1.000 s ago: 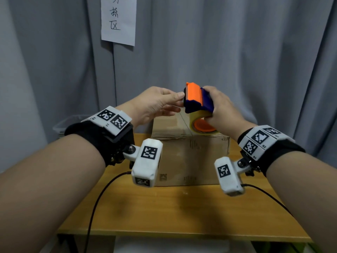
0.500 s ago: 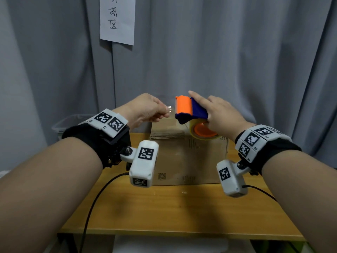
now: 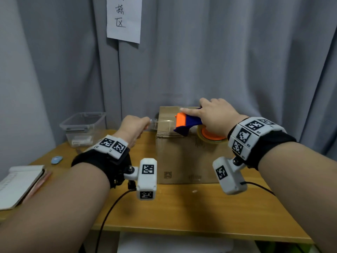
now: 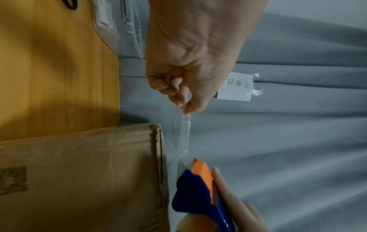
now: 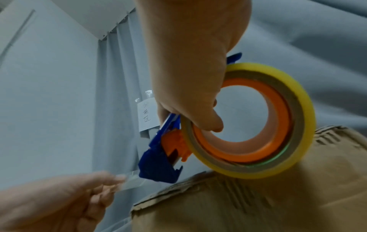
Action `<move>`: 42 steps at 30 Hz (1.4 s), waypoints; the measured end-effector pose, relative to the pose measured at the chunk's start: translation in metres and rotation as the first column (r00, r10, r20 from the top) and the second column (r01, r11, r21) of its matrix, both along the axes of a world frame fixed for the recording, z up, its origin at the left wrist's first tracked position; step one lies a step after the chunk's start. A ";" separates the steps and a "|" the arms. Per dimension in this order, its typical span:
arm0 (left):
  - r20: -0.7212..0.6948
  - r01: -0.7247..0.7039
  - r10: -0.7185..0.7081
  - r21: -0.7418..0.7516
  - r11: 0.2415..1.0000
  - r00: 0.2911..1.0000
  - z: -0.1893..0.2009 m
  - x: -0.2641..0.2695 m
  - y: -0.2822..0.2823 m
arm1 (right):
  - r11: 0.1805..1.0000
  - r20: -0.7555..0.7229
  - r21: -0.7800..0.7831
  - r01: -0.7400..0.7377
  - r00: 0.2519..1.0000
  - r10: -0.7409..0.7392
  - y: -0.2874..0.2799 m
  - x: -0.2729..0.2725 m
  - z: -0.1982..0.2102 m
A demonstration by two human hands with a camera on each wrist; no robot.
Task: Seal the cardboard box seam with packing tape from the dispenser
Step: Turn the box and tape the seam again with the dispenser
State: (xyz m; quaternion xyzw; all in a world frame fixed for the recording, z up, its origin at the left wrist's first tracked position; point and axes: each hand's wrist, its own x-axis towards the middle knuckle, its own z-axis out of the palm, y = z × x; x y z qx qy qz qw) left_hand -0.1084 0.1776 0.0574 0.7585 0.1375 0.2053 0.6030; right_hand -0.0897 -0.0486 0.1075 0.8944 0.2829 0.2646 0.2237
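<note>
head view: left hand (image 3: pixel 135 127) pinches the tape end (image 3: pixel 155 123) beyond the cardboard box (image 3: pixel 184 157)'s left edge; right hand (image 3: pixel 217 117) clamps the dispenser (image 3: pixel 187 124) above it, likely tensioning tape for the seam.

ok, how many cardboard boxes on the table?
1. The cardboard box stands at the back of the table, under the tape dispenser in the right hand. The clear plastic bin further left isn't cardboard. Anything behind the box is hidden.
</note>
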 end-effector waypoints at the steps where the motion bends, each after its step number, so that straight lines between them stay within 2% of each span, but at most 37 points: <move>1: -0.001 0.007 -0.007 0.014 1.000 1.000 -0.003 0.000 -0.001 | 1.000 -0.009 -0.023 0.001 1.000 -0.001 0.002 0.000 0.000; 4: 0.019 0.002 -0.002 0.004 1.000 1.000 -0.011 -0.001 -0.004 | 0.998 -0.001 -0.059 -0.001 1.000 0.001 0.007 0.000 -0.002; 10: -0.009 -0.112 0.112 0.006 0.994 0.994 -0.016 0.001 0.016 | 1.000 -0.022 0.026 0.006 1.000 -0.006 -0.003 -0.003 0.001; 13: -0.042 -0.146 0.149 0.059 0.987 0.988 -0.016 -0.004 0.024 | 0.999 -0.018 -0.021 0.039 0.999 -0.039 -0.006 -0.008 0.000; 19: 0.051 -0.164 0.162 0.029 0.986 0.985 -0.022 -0.005 0.025 | 0.991 0.013 -0.128 0.047 0.999 -0.046 0.010 -0.005 -0.001; 22: 0.097 -0.192 0.184 0.076 0.979 0.978 -0.027 0.001 0.024 | 0.984 0.023 -0.168 0.056 0.998 -0.053 0.017 -0.009 0.006; 27: 0.089 -0.216 0.209 0.075 0.974 0.974 -0.038 0.011 0.023 | 0.970 0.053 -0.233 0.071 0.997 -0.060 0.024 -0.020 0.011; 35: 0.084 -0.211 0.204 0.084 0.974 0.975 -0.039 0.005 0.023 | 0.972 0.164 -0.205 0.116 0.983 -0.083 0.031 -0.009 -0.004; 42: 0.157 -0.271 0.258 0.074 0.960 0.953 -0.040 0.007 0.027 | 0.986 0.194 -0.129 0.110 0.977 -0.084 0.035 -0.006 -0.005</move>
